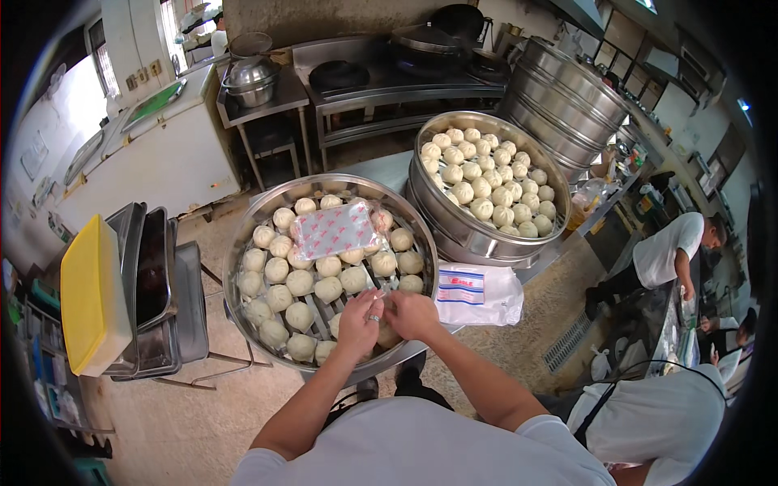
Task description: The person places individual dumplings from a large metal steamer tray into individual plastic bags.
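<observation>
Your left hand (359, 321) and right hand (411, 314) pinch a clear bag (379, 301) together over the steamer tray (243, 243), keeping buns (300, 283) within reach.

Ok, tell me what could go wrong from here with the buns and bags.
1. The left hand and right hand work a clear plastic bag right over the near steamer tray; packed buns could get squashed.
2. The filled bag lying on the buns may flatten them.
3. The stack of empty bags sits at the counter edge and could slide off.
</observation>
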